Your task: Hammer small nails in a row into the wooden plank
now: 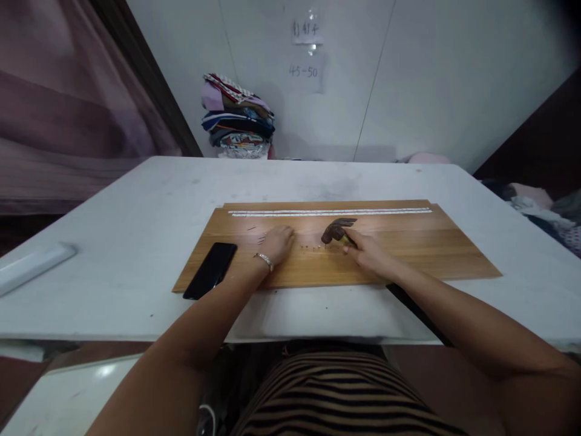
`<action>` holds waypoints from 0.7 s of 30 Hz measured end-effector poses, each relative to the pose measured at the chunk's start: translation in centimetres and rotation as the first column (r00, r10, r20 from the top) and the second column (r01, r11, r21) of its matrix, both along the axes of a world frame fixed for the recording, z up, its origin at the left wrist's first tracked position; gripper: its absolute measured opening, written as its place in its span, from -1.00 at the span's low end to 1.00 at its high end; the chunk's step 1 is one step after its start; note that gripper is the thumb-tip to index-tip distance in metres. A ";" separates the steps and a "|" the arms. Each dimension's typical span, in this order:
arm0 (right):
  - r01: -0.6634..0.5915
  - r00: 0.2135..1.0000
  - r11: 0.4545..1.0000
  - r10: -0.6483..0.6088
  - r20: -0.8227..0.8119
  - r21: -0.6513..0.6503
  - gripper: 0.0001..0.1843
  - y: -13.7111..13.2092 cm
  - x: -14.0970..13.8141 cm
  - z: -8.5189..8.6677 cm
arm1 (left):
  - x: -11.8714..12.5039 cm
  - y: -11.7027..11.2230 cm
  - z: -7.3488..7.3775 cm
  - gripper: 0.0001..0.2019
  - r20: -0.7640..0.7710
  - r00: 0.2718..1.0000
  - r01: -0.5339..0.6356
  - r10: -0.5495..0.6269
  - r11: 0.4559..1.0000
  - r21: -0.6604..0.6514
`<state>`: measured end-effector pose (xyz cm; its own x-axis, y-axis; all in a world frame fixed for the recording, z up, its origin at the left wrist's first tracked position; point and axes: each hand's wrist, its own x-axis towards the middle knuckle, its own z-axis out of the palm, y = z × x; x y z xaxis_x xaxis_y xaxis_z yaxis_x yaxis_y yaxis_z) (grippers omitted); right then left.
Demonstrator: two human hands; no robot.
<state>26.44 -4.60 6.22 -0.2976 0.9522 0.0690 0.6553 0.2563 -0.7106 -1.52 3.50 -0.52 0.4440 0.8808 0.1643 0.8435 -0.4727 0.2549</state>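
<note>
Hammer [338, 232] in closed grip of right hand [370, 254], slanted left to nails [313, 247], in left-right row on board [422, 245] between hands. Left hand [276, 243] on board, grip not determinable. Beyond, white strips [345, 211] near-parallel to row.

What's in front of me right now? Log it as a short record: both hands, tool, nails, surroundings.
Left hand: on the wooden board; grip contents hidden
Right hand: holding a claw hammer by its handle
Hammer position: head at a row of small nails; contact unclear
Loose nails: beside the left hand
Smartphone: on the board's left end
White strips: along the board's far side
</note>
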 end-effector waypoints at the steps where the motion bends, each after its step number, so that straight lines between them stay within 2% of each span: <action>1: -0.008 1.000 1.000 0.008 0.005 0.011 -0.56 0.0 0.0 0.1 | 0.2 0.0 -0.2 -0.72 0.003 1.000 0.014 -0.014 1.000 0.009; 5: -0.028 0.999 0.999 0.028 0.019 0.034 -0.63 0.0 -0.3 0.3 | 0.6 0.1 -0.5 -0.74 0.002 1.000 0.015 -0.015 1.000 0.023; 11: -0.026 0.999 1.000 0.025 0.048 0.009 -0.57 0.1 -0.6 -0.3 | 0.4 -0.1 -0.4 -0.63 -0.021 0.995 -0.098 0.098 0.995 -0.029; 15: -0.036 0.997 0.999 0.034 0.068 0.017 -0.61 0.1 -0.5 -0.3 | 0.5 -0.1 -0.5 -0.57 0.005 0.986 -0.168 0.168 0.985 -0.035; 21: -0.034 0.997 0.999 0.032 0.077 0.025 -0.62 0.1 -0.7 0.1 | 0.5 0.2 -0.8 -0.55 -0.010 0.988 -0.152 0.152 0.988 -0.006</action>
